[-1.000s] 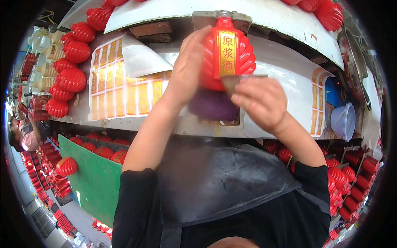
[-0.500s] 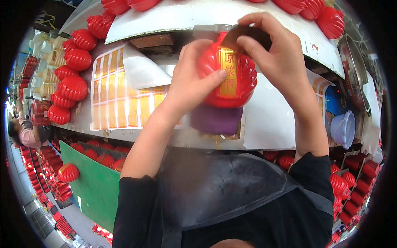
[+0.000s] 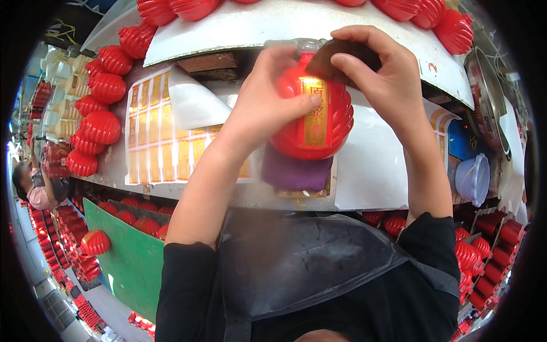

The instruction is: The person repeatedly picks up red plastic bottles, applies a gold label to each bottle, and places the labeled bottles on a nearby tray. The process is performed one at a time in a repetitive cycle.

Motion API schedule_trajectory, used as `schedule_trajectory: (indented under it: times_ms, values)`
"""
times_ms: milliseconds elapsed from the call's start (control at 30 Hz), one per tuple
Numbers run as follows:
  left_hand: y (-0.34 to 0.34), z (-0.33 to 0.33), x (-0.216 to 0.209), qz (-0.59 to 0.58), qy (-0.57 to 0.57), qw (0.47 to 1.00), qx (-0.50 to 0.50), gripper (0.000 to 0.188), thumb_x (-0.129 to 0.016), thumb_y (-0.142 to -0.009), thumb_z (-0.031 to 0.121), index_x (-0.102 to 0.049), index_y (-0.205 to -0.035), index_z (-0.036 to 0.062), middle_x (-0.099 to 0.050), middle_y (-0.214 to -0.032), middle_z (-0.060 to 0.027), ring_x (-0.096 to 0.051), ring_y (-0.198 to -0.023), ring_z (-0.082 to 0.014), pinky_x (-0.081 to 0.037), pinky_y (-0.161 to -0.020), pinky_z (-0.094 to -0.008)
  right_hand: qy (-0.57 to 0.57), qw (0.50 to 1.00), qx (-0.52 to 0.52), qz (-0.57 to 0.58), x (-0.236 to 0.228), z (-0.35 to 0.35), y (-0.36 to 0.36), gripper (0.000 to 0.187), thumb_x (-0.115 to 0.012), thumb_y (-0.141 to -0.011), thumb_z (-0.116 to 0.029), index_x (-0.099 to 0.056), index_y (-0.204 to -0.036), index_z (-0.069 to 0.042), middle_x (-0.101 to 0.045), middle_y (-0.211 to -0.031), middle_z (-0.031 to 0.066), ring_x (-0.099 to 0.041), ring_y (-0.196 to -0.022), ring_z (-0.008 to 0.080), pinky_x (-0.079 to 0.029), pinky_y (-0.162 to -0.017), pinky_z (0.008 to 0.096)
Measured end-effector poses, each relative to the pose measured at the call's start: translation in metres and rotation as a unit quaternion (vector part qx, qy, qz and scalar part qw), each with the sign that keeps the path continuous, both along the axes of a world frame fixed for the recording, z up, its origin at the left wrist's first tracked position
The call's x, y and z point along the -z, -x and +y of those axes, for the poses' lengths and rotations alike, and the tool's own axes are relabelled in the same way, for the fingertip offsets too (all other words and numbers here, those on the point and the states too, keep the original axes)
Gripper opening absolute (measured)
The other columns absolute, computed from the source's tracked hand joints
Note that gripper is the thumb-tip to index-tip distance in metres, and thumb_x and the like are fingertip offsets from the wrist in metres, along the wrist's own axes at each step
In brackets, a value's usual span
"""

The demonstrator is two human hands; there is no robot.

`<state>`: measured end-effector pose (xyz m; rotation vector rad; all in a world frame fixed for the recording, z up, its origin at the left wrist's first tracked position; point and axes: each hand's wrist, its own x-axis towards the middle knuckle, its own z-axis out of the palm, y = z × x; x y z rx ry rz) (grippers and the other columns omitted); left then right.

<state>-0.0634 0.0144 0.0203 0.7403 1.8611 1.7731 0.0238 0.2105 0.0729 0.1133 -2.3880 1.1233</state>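
Observation:
A red ribbed bottle (image 3: 339,122) lies on its side over a folded purple cloth (image 3: 296,172), its clear neck pointing away from me. Lengthwise on it sits a gold and red label (image 3: 314,128). My left hand (image 3: 265,102) grips the bottle's left side, thumb pressed on the label; its other fingers are blurred or hidden behind the neck end. Between thumb and fingers, my right hand (image 3: 393,74) pinches a dark brown flat scraper-like piece (image 3: 347,56). That piece's edge meets the bottle at the label's top end.
Left of the bottle lies a sheet of gold labels (image 3: 162,137) with its white backing (image 3: 196,102) curled over. More red bottles (image 3: 102,126) line the table's left and far edges. A pale blue bucket (image 3: 473,179) stands right. A green board (image 3: 128,256) is lower left; a person (image 3: 43,188) is beyond.
The bottle has shifted slightly toward me, both hands with it. The dark piece stays at the label's top end. The view has also moved a little.

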Motion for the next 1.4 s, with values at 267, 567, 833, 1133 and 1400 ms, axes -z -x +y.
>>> schedule_trajectory:
  times_ms: [267, 567, 833, 1133, 1400]
  values:
    - [-0.014, -0.005, -0.012, -0.038, -0.033, 0.998, 0.027, 0.091, -0.087, -0.075, 0.015, -0.043, -0.152, 0.0016, -0.057, -0.139, -0.0124, -0.055, -0.131, -0.0209, -0.043, -0.115, -0.0356, -0.198, 0.973, 0.008, 0.121, -0.003, -0.014, -0.01, 0.026, -0.075, -0.087, -0.01, -0.069, -0.112, -0.007, -0.072, -0.096, 0.0126, -0.073, -0.081, 0.0325, -0.06, -0.071, 0.0385]
    - [-0.019, -0.004, -0.022, -0.014, -0.009, 0.999, 0.028, 0.075, -0.085, -0.077, 0.017, -0.049, -0.14, -0.0001, -0.06, -0.132, -0.0098, -0.056, -0.126, -0.0191, -0.043, -0.112, -0.0346, -0.229, 0.966, 0.021, 0.119, -0.004, -0.019, -0.019, 0.034, -0.079, -0.085, -0.004, -0.071, -0.118, -0.003, -0.074, -0.103, 0.0138, -0.073, -0.089, 0.0305, -0.06, -0.079, 0.0348]
    - [-0.008, 0.005, -0.013, -0.052, -0.032, 0.998, 0.005, 0.049, -0.07, -0.096, 0.01, -0.047, -0.138, -0.0022, -0.063, -0.128, -0.0112, -0.061, -0.116, -0.015, -0.05, -0.103, -0.0296, -0.149, 0.976, 0.038, 0.154, 0.014, -0.003, -0.027, 0.029, -0.082, -0.084, 0.002, -0.073, -0.111, -0.002, -0.077, -0.1, 0.0135, -0.077, -0.089, 0.0197, -0.061, -0.078, 0.0299]
    - [-0.006, 0.009, -0.001, -0.078, -0.057, 0.995, -0.024, 0.037, -0.056, -0.108, 0.014, -0.048, -0.14, -0.0027, -0.064, -0.127, -0.011, -0.062, -0.115, -0.0135, -0.052, -0.101, -0.0293, -0.213, 0.952, -0.135, 0.175, 0.033, -0.048, -0.074, 0.028, -0.078, -0.076, -0.005, -0.073, -0.104, -0.007, -0.076, -0.098, 0.0092, -0.076, -0.088, 0.024, -0.061, -0.076, 0.0341]
    - [-0.018, 0.001, -0.003, -0.099, -0.12, 0.987, -0.03, 0.04, -0.051, -0.11, 0.016, -0.047, -0.145, -0.0023, -0.063, -0.133, -0.0114, -0.061, -0.12, -0.0145, -0.05, -0.104, -0.0298, 0.045, 0.997, 0.053, 0.031, 0.012, -0.017, -0.032, 0.027, -0.075, -0.093, -0.003, -0.068, -0.119, 0.0, -0.075, -0.104, 0.0101, -0.073, -0.093, 0.015, -0.059, -0.082, 0.0279]
